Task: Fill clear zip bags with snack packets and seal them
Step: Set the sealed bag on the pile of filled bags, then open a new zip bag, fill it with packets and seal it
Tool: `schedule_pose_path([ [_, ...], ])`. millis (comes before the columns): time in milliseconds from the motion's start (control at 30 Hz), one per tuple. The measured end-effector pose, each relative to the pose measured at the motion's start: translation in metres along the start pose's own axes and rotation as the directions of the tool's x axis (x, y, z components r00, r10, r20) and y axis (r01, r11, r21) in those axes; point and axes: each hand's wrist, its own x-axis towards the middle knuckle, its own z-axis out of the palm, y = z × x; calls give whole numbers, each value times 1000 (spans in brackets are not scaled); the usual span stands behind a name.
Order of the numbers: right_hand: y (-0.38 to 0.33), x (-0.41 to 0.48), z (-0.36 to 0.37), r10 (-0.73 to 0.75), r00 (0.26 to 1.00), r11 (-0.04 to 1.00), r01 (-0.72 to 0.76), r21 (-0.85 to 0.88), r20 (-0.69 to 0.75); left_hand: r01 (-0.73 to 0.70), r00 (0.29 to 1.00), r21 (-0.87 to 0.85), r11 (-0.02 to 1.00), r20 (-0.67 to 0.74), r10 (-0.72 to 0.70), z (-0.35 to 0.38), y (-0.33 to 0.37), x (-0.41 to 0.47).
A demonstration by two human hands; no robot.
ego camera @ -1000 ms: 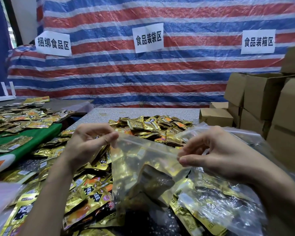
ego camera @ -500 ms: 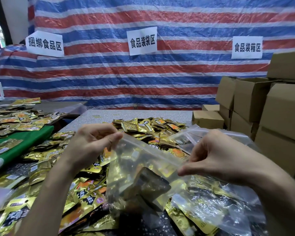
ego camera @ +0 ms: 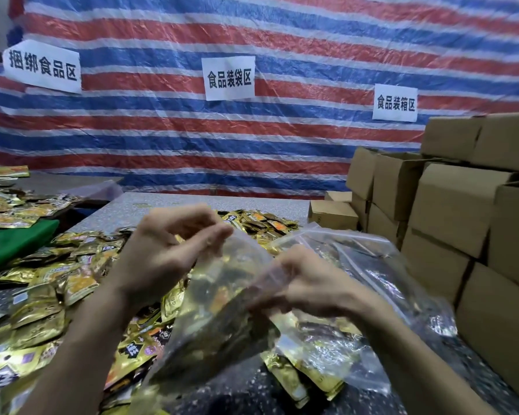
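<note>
Head view. Grey speckled table (ego camera: 192,202) in front, reaching to a wall covered with red, blue and white striped tarp (ego camera: 282,139) under clear film. Three white paper signs (ego camera: 229,78) with black Chinese characters fixed on the tarp. Stacked brown cardboard boxes (ego camera: 450,205) along the right side. Green cloth (ego camera: 15,241) at the left, with more packets behind it. Loose gold snack packets (ego camera: 42,295) heaped over the left and middle of the table.

Clear zip bag (ego camera: 222,295) held above the table between both hands, tilted, mouth upward, filled with gold and dark packets visible through the plastic; rather blurred. Left hand (ego camera: 162,253) with fingers curled, pinching the upper left corner of the bag. Right hand (ego camera: 306,283) curled too, gripping the top edge at the right. More clear bags (ego camera: 357,259) with packets lying just beside, under the right forearm
</note>
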Motion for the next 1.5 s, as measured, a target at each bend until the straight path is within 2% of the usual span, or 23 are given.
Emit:
schedule_pose_path([
  [133, -15, 6, -43, -48, 988, 999, 46, -22, -148, -19, 995, 195, 981, -95, 39, 8, 9, 2],
  [233, -21, 12, -83, -20, 907, 993, -32, -117, -420, 18, 996, 268, 963, -93, 8, 20, 13, 2],
  [300, -16, 18, -107, -50, 780, 971, -108, -212, -624, 36, 997, 265, 964, -72, -18, 28, 16, 0],
  [367, -4, 27, -127, -117, 596, 946, -178, -273, -794, 35, 999, 276, 961, -25, -29, 34, 18, -2],
  [433, 15, 35, -139, -183, 401, 910, -276, -309, -898, 28, 999, 296, 955, 29, -38, 37, 19, -3],
  [467, 27, 37, -143, -214, 332, 889, -323, -324, -919, 16, 998, 309, 951, 55, -34, 39, 19, -3],
  [500, 42, 39, -144, -220, 311, 877, -352, -327, -925, 5, 997, 319, 948, 76, -31, 40, 19, -3],
  [533, 59, 40, -145, -184, 349, 876, -366, -314, -919, 0, 995, 324, 946, 90, -31, 40, 20, -4],
  [567, 78, 41, -146, -93, 430, 865, -412, -286, -898, -3, 994, 324, 946, 100, -31, 40, 19, -4],
  [633, 110, 38, -140, 229, 587, 776, -591, -218, -777, 3, 992, 327, 945, 115, -43, 41, 19, -3],
  [667, 122, 35, -137, 378, 612, 727, -661, -187, -694, 10, 991, 332, 943, 123, -54, 40, 18, -3],
  [700, 129, 32, -136, 467, 616, 703, -694, -156, -635, 18, 989, 337, 941, 132, -66, 40, 17, -3],
  [767, 131, 27, -138, 503, 611, 713, -693, -105, -612, 33, 986, 344, 938, 141, -86, 39, 15, -2],
  [933, 95, 25, -133, 355, 686, 826, -548, -131, -636, 85, 985, 377, 922, 109, -135, 38, 8, 0],
  [1067, 48, 29, -88, 82, 733, 944, -275, -183, -675, 114, 980, 414, 903, 103, -171, 37, 1, 0],
  [1133, 26, 29, -58, 5, 807, 982, -116, -151, -591, 130, 980, 426, 895, 83, -182, 34, -2, 0],
  [1233, 8, 28, -19, -67, 896, 994, 23, -105, -438, 151, 983, 464, 873, 26, -184, 30, -8, 0],
  [1367, -4, 31, 11, -138, 938, 985, 165, 57, -319, 192, 981, 511, 838, -77, -178, 24, -19, -10],
  [1500, -9, 32, 20, -247, 963, 969, 246, -19, -107, 241, 970, 543, 804, -104, -221, 0, -35, -44],
])
